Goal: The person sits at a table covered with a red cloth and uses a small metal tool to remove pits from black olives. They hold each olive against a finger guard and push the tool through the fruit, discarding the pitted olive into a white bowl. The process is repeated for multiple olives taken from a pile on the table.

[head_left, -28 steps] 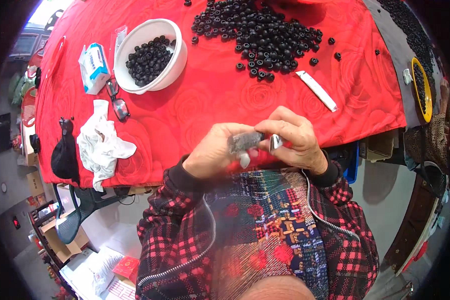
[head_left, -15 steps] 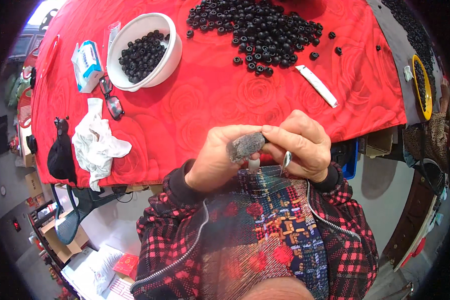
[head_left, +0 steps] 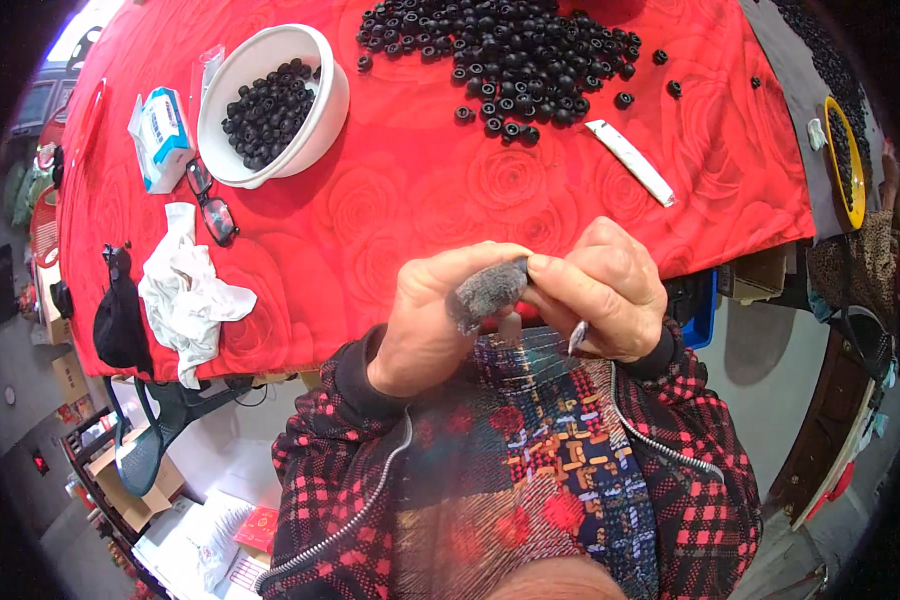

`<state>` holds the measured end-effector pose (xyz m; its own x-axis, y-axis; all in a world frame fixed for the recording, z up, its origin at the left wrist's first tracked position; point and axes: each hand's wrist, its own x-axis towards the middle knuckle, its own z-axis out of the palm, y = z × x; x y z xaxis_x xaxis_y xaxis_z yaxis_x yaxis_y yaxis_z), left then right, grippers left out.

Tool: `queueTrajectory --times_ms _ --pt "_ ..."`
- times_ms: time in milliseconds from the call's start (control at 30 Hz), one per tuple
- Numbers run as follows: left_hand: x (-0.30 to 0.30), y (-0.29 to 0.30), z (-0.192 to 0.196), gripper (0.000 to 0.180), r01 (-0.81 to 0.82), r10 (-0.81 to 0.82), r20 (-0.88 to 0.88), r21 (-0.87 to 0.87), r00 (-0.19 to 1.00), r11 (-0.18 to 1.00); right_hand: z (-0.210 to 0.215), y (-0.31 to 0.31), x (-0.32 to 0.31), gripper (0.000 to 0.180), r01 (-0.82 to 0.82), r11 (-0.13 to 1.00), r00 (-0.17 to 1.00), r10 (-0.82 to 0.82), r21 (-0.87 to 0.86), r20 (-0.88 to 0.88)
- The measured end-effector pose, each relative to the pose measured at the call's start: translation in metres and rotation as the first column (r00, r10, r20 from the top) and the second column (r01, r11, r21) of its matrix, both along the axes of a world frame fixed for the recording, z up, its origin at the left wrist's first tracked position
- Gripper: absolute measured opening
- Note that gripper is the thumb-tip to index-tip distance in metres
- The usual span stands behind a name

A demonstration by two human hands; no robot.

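Observation:
Both hands meet in front of my chest, near the table's front edge. My left hand is closed around a dark grey, rough-surfaced piece; whether it is a loose lump or a wrapping over a finger I cannot tell. My right hand is closed too, its thumb and fingertips pinching at the right end of that piece, where something small and black shows. A thin, shiny metal tool sticks out below the right fingers. Its handle is hidden in the hand.
On the red tablecloth lie a heap of black ring-like parts, a white bowl holding similar ones, a white packet, glasses, a tissue pack, a white cloth and a black mask. A yellow basin stands right.
The metal tool in my right hand has turned and now looks narrower. My left hand has shifted slightly left with the grey piece. The table view has slid a little up and left.

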<state>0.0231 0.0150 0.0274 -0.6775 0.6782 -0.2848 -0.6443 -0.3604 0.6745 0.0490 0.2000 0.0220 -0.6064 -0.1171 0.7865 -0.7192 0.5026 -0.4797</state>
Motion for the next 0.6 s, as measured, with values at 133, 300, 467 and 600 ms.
queueTrajectory --times_ms 133,300,467,600 --pt "-0.005 0.001 0.001 0.023 -0.028 0.025 -0.089 -0.023 0.996 0.999 0.0 0.007 0.004 0.035 -0.043 0.998 0.992 0.038 0.035 0.12" --pt "-0.009 -0.002 0.006 0.02 -0.027 0.008 -0.16 -0.117 0.987 0.993 0.011 0.018 0.003 0.033 -0.139 0.955 0.819 0.26 -0.264 0.511" --pt "-0.009 -0.005 0.002 0.02 -0.02 -0.035 -0.292 -0.182 0.956 0.983 0.014 0.01 0.002 0.014 -0.067 0.968 0.753 0.208 -0.241 0.625" --pt "-0.009 -0.005 0.0 0.022 -0.011 -0.037 -0.277 -0.172 0.96 0.985 0.014 0.01 -0.002 0.011 -0.084 0.977 0.752 0.192 -0.196 0.63"
